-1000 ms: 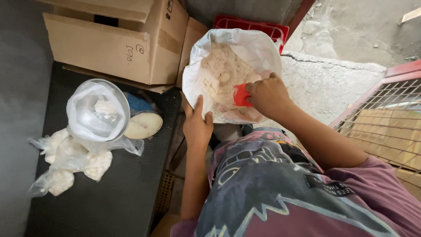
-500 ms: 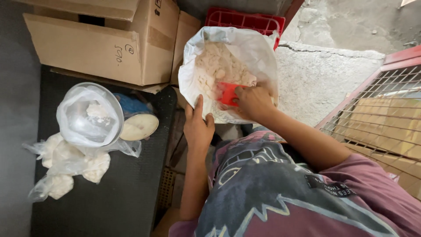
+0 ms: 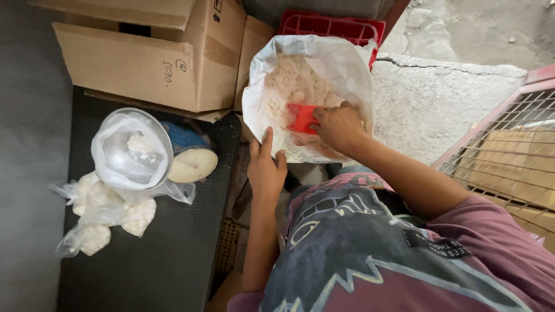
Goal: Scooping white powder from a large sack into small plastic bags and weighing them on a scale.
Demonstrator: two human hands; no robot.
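The red scoop [image 3: 302, 117] sat inside the open mouth of the large white sack [image 3: 347, 63], at about one o'clock from the frame's centre, its blade pushed into the pale, lumpy, off-white contents [image 3: 292, 84]. The right hand [image 3: 338, 126] was closed on the scoop's handle end, fingers curled together around it and the thumb pressed along the near side; the forearm ran down toward four o'clock into a mauve sleeve. The left hand [image 3: 265, 167] lay at six o'clock from the scoop, palm against the sack's near rim, fingers held together and stretched straight up along the white fabric, the thumb spread slightly to the right. It pinned the rim without closing round it.

Behind the sack, at twelve o'clock, stood a red plastic crate [image 3: 332, 26], touching the sack's far edge. At ten o'clock from the sack were brown cardboard boxes [image 3: 133, 63], flaps open. At nine o'clock, on a dark textured platform [image 3: 144, 266], rested a round bowl lined with a clear plastic bag [image 3: 132, 150] holding a little of the same pale stuff. Just beside it, at its three o'clock, lay a round tin [image 3: 192, 165]. At the bowl's seven o'clock were small filled clear bags [image 3: 104, 214], heaped together. A wire mesh cage [image 3: 509, 156] stood at three o'clock, over rough concrete floor [image 3: 439, 98].
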